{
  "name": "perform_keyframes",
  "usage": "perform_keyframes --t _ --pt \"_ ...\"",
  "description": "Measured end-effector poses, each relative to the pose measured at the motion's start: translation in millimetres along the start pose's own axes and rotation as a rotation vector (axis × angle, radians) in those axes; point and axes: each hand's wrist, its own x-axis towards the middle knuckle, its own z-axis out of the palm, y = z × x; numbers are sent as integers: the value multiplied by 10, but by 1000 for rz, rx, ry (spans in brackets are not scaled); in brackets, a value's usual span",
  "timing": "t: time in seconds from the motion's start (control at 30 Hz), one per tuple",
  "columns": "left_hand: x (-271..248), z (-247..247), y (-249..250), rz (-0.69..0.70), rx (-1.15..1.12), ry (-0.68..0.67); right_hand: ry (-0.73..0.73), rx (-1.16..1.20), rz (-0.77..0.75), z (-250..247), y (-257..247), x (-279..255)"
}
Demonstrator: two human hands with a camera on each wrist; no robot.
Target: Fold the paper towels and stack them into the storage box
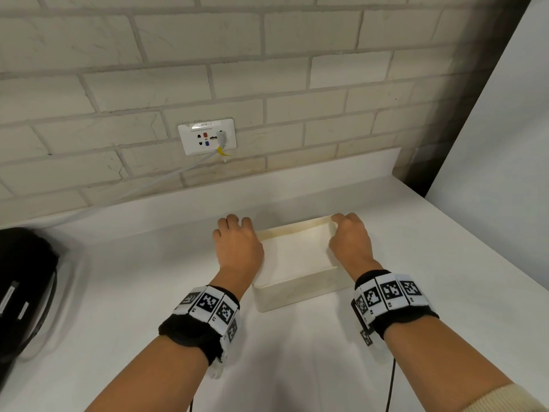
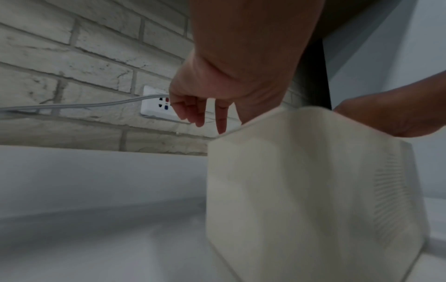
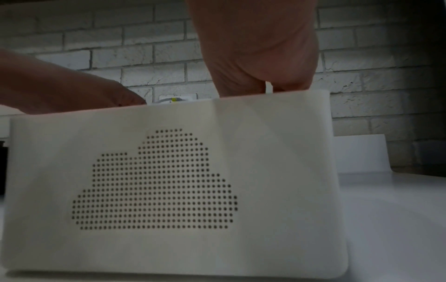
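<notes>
Near the wall, on the white surface (image 1: 148,292): storage box (image 1: 300,295) flanked by both hands, paper towels (image 1: 294,257) lying flat inside. Left hand (image 1: 237,245) at left rim, fingers loosely hanging, grasping nothing; right hand (image 1: 350,239) curled over right wall, probably steadying or shifting the box.

Bare surface (image 1: 133,292) lies open at 6 and 3 o'clock of the storage box (image 1: 300,295). A black device (image 1: 23,289) blocks 9 o'clock; the brick wall (image 1: 267,84) and cable (image 1: 154,181) close off 12.
</notes>
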Motion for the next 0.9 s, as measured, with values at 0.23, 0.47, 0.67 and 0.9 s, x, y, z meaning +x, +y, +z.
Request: perform_keyframes --t 0.23,0.47,0.67,0.9 --pt "-169 -268 604 148 -266 59 159 218 33 -363 27 -105" --pt "-769 -376 1742 444 -533 -80 383 392 231 -993 601 -532" --pt "-1375 -341 2527 679 -591 -245 534 397 479 -1397 1385 -1143" --pt "-2073 -147 3196 951 -557 -432 617 360 875 -1608 2352 -1985"
